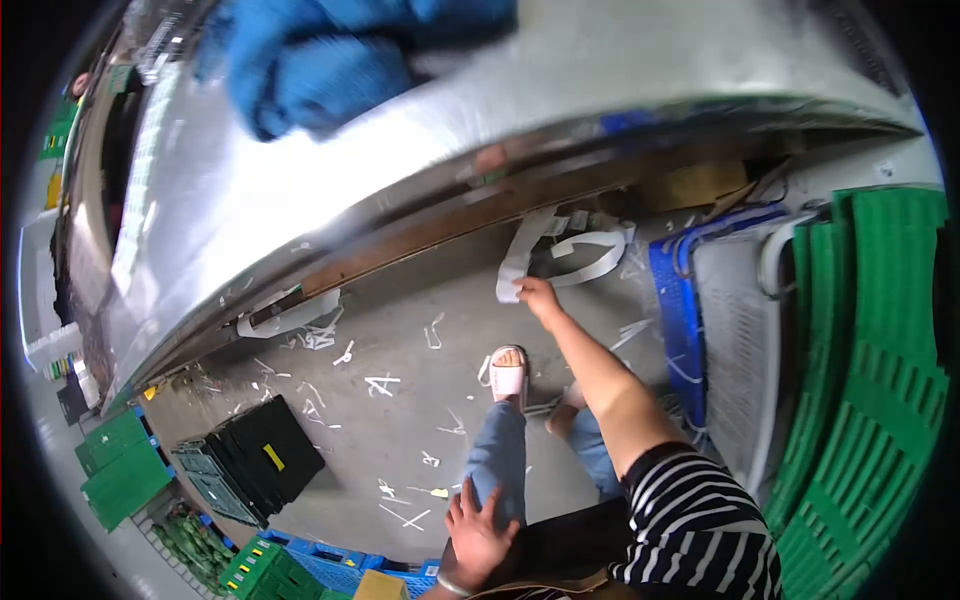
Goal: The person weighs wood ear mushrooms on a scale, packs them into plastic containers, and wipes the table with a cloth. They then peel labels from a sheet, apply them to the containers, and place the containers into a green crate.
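Note:
A long white paper strip [515, 262] hangs and curls below the edge of the metal table [420, 130]. My right hand [538, 299] is closed on the lower left end of this strip, its fingers pinched together. The strip's other part loops to the right near the floor. My left hand [480, 535] rests on my left thigh near the knee, fingers spread, with nothing in it. On the metal table lies a blue cloth bundle [340, 75].
White scraps [382, 385] are scattered over the grey floor. Black crates [250, 460] stand at the lower left, with green crates [265, 572] and a blue pallet [340, 570] nearby. On the right are a blue crate [672, 300] and stacked green crates [880, 350].

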